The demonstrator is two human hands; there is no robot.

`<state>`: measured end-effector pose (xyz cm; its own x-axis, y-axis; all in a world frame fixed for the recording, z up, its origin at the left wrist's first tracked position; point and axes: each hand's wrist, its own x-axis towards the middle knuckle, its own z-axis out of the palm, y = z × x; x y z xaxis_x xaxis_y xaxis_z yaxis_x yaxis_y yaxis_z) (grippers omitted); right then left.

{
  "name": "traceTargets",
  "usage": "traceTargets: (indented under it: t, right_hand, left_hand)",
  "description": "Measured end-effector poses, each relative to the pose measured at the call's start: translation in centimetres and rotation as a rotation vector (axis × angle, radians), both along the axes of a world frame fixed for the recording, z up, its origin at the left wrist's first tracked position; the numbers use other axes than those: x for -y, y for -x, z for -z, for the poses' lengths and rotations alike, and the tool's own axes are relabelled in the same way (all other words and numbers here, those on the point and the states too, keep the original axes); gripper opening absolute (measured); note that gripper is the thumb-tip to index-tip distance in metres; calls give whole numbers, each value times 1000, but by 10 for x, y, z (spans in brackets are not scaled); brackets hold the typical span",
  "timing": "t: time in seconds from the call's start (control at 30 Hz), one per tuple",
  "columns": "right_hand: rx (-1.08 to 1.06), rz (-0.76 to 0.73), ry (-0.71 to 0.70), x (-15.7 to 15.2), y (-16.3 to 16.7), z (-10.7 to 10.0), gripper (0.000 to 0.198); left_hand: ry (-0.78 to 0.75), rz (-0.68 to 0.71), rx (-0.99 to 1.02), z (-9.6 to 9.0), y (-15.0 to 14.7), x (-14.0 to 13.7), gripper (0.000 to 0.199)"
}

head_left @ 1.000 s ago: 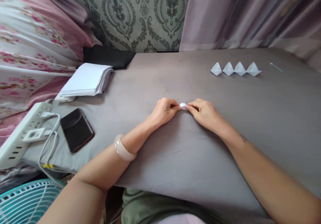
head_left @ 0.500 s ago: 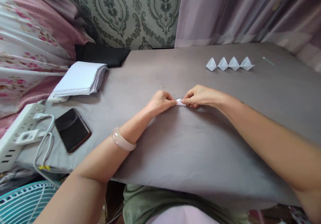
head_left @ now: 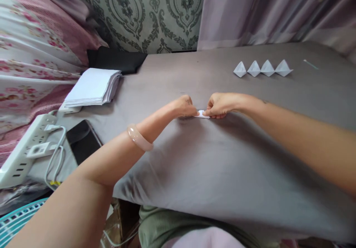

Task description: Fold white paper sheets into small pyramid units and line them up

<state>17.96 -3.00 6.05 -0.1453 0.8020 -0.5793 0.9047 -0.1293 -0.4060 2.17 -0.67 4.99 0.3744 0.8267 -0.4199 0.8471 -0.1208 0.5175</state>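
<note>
A small folded white paper (head_left: 204, 115) lies low over the grey-covered table, between my two hands. Its left end is pinched by my left hand (head_left: 187, 106), fingers closed. My right hand (head_left: 219, 105) presses and grips the right part with thumb and fingers together. Much of the paper is hidden under the fingertips, so its full shape cannot be made out. Farther back on the right, several folded white paper boats (head_left: 267, 69) stand upright in a row, apart from both hands.
At the left lie a stack of white paper (head_left: 91, 86), a black folded cloth or bag (head_left: 116, 59) and a dark phone (head_left: 82, 139). A white power strip (head_left: 26, 148) with cables sits at the left edge. A thin stick (head_left: 310, 64) lies far right.
The view has shifted slightly. My left wrist has turned over and the forearm has risen, now covering part of the phone. Both hands keep hold of the folded paper.
</note>
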Motion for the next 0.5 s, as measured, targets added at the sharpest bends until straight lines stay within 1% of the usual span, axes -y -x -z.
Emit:
traceTargets:
  t: [0.07,0.13,0.2,0.23,0.27,0.37,0.4,0.43,0.5]
  right_hand:
    - [88,-49,-43,0,1,0,34]
    - [169,-87,-143,2,1,4,31]
    - [202,-89,-250,5,2,9,27]
    - [196,-71,-283,8,2,11,24]
    - [181,-43,-294,11,2,13,23]
    - [109,41,-283,22,4,18,21]
    - [81,69,-300,26,4,20,20]
    - [51,97,-333,30,4,22,19]
    - [-13,146,-443,39,5,29,15]
  left_hand:
    - [49,31,1,-2,-2,-2,19]
    - [129,36,36,-3,-3,-3,19]
    - [173,14,90,-1,-2,-1,13]
    - [170,1,118,0,-1,1,9]
    - [154,-5,148,2,0,2,7]
    - [82,14,214,9,4,7,18]
    - [51,29,219,11,5,8,20]
    - [16,43,220,13,7,10,21]
    - [-47,68,218,16,9,14,24]
